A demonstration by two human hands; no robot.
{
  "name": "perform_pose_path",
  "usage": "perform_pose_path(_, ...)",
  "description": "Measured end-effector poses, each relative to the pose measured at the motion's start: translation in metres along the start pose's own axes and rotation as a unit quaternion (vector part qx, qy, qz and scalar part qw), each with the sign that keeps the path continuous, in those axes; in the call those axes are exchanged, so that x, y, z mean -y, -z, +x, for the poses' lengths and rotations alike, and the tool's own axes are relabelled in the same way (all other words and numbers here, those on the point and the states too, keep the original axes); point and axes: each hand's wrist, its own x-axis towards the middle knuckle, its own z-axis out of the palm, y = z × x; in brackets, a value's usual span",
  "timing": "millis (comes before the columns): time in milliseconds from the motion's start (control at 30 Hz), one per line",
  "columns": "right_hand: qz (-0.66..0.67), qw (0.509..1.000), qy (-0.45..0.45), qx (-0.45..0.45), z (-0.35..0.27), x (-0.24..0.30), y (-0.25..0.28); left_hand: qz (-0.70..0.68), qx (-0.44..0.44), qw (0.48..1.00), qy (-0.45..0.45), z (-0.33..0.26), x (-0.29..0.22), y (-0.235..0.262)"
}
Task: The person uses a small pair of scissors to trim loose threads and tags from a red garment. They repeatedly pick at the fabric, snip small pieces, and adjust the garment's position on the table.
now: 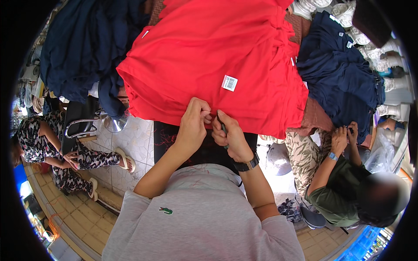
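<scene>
A pile of red garments (191, 65) lies before me, with a white barcode label (229, 83) on top. At its near edge my left hand (194, 124) is closed, thumb and fingers pinching the red cloth where small folds run up from the fingertips; whether a thread is in the pinch cannot be seen. Close beside it, my right hand (230, 135) is closed around slim, dark thread snips (224, 128). Fingers cover most of the snips, and their tip points at the cloth by my left fingertips. The two hands nearly touch.
Dark navy garments are heaped at the left (82, 48) and right (335, 69). A co-worker in a dark green shirt (335, 187) handles the right heap's near edge. Another person in patterned clothes (43, 135) sits at the left beside a black chair (80, 117). Loose red threads (167, 141) lie on black cloth below my hands.
</scene>
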Motion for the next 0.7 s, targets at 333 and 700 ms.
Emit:
perform_pose_path(333, -0.071, 0.987, 0.106, -0.100, -0.015, 0.012, 0.001, 0.144, -0.009, 0.989, -0.026, 0.002, -0.014, -0.008)
perform_pose_path(700, -0.014, 0.993, 0.087, -0.083, -0.005, 0.009, 0.013, 0.114, -0.032, 0.993, 0.015, -0.003, -0.023, -0.012)
